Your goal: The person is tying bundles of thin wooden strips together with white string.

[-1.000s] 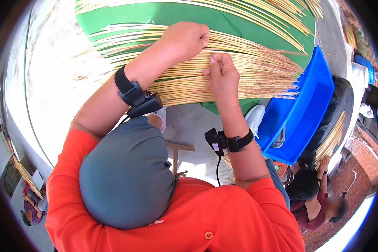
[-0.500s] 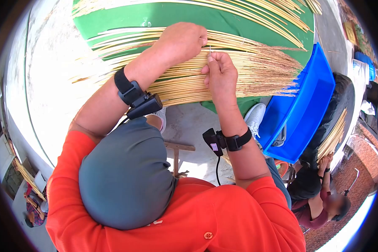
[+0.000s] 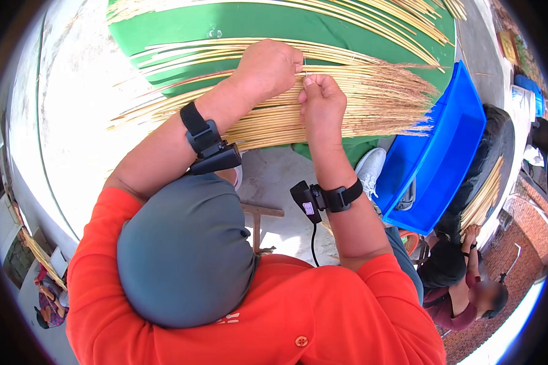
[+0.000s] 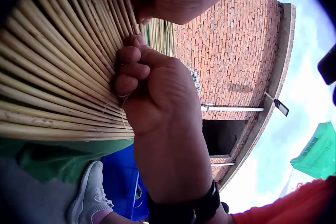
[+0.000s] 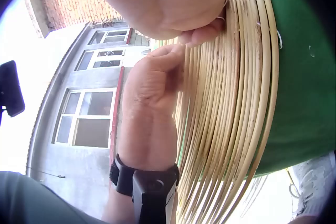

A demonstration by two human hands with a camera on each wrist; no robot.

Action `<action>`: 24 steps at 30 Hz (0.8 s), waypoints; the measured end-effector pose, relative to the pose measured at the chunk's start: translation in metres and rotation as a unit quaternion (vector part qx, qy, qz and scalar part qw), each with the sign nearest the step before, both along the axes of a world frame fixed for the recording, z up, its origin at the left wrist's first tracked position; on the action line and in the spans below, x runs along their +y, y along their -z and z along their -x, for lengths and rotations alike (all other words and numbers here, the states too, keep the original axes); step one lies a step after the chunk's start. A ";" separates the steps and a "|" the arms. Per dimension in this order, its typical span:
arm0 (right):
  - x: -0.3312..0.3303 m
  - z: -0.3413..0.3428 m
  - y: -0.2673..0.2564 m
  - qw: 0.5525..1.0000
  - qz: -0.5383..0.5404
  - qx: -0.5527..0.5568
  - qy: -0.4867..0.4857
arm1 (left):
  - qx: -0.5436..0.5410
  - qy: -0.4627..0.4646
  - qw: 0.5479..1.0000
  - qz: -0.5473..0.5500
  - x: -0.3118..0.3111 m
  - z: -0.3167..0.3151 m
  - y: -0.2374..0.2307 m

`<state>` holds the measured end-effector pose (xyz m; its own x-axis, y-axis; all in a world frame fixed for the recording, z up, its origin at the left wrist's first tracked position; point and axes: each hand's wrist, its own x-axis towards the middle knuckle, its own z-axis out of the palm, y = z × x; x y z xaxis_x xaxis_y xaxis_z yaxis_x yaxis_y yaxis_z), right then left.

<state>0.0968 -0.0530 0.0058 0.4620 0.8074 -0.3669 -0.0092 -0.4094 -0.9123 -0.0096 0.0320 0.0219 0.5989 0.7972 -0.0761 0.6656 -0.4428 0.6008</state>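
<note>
Currently, a broad row of pale stalks (image 3: 249, 125) lies side by side on the green-covered desk (image 3: 256, 25), in front of the seated person in a red shirt (image 3: 347, 310); the brushy ends point to the right, near a blue tub (image 3: 447, 158). Left hand (image 3: 265, 68): reaches across the row from the left, fingers curled, grip pinching at the stalks. Right hand (image 3: 324, 109): just beside it, palm side over the row, grip pinching a slim upright piece (image 3: 305, 66) between thumb and forefinger; the piece appears to be a needle or wire, but it is too small to identify surely. The left wrist view shows a thin thread (image 4: 123, 109) hanging in a curve below the right hand's curled fingers, against the stalks. Each wrist carries a black band with a small camera. Further stalks (image 3: 371, 27) lie on the far part of the desk, apart from the main row. A light shoe (image 3: 369, 171) is seen between the desk edge and the tub. At the right rim of the head view, another person (image 3: 453, 307) has a hand at a separate bundle (image 3: 482, 194).
</note>
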 end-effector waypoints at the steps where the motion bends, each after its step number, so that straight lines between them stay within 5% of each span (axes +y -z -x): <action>1: 0.002 -0.001 -0.004 1.000 0.014 0.015 -0.008 | 0.000 0.002 1.000 -0.001 0.000 0.000 0.000; 14: 0.006 0.006 -0.008 0.989 -0.008 0.130 0.072 | -0.023 -0.001 0.999 -0.027 -0.001 0.002 0.009; 21: 0.012 -0.017 -0.024 0.988 0.035 0.150 0.003 | -0.042 0.005 0.999 -0.014 -0.001 0.007 0.004; 22: 0.013 -0.029 -0.030 0.996 -0.008 -0.060 -0.062 | -0.056 0.007 0.998 -0.017 0.000 0.009 0.002; 23: 0.012 -0.036 -0.035 0.955 -0.047 -0.267 -0.123 | -0.058 0.006 0.998 -0.015 0.000 0.009 0.000; 24: 0.014 -0.041 -0.039 0.954 -0.043 -0.270 -0.124 | -0.039 0.005 0.999 -0.018 0.000 0.008 -0.003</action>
